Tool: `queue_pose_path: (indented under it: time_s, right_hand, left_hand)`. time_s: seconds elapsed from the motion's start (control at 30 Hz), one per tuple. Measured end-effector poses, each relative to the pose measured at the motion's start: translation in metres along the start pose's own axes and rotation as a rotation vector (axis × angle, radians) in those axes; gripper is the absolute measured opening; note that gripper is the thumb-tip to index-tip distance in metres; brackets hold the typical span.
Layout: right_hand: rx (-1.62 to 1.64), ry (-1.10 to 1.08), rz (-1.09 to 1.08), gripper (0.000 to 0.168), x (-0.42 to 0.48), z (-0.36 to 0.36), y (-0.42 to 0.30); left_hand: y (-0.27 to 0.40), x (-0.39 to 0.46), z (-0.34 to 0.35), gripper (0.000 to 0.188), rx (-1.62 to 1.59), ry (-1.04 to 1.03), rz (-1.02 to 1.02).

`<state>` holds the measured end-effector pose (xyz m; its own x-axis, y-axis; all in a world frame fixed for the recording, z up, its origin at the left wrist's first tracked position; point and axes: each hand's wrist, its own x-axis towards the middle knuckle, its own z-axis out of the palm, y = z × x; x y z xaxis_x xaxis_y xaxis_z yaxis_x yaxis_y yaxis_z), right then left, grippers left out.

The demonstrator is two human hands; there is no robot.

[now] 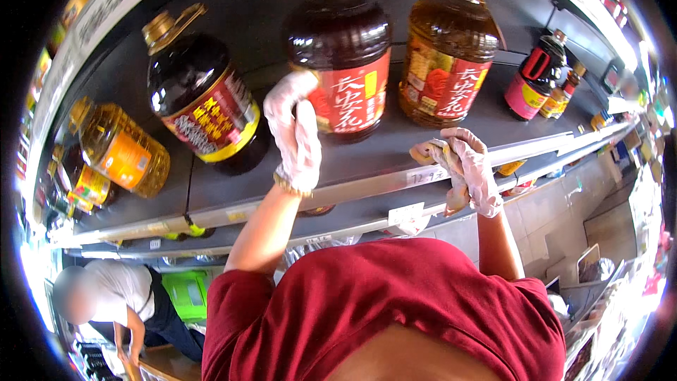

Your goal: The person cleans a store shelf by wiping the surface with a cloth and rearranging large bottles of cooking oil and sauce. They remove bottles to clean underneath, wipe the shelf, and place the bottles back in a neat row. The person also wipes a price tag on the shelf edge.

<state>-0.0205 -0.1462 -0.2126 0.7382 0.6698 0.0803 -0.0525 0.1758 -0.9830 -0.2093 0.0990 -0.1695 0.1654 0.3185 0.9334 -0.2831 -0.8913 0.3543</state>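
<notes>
My left hand point(296, 127), in a thin clear plastic glove, rests against the left side of a large dark oil bottle point(349, 95) with a red label. A crumpled, stained cloth point(449, 169) is gripped in my gloved right hand point(473, 172), just off the shelf's front edge. Above that hand stands an amber oil bottle point(447, 58) with a red and yellow label. To the left, another dark oil bottle point(203, 100) with a yellow-rimmed label stands on the black shelf point(328, 164).
Smaller bottles, among them a yellow oil bottle point(124, 151) and a dark pink-labelled bottle point(534, 76), stand at both sides. A price rail point(349, 190) runs along the shelf front. At lower left a person point(127, 296) bends over a cardboard box point(169, 364) near a green bin point(185, 293).
</notes>
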Motion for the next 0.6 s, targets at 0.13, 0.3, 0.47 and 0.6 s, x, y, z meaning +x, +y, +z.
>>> queue_pose_path:
  time_s: [0.13, 0.3, 0.47, 0.6]
  right_hand:
    - [0.054, 0.082, 0.013, 0.024, 0.014, -0.040, 0.000]
    - [-0.499, 0.203, -0.046, 0.057, 0.053, -0.075, 0.004]
    - [-0.744, 0.059, 0.155, 0.084, 0.056, -0.059, -0.041]
    - [-0.432, -0.147, 0.114, 0.084, 0.074, -0.073, -0.021]
  left_hand:
    - [0.051, -0.015, 0.061, 0.051, -0.620, -0.430, -0.348]
    - [-0.013, -0.043, 0.149, 0.063, -0.662, -0.287, -0.802]
    - [-0.026, -0.029, 0.192, 0.065, -1.173, -0.141, -1.106]
    - [-0.043, -0.039, 0.208, 0.061, -1.156, -0.186, -1.025]
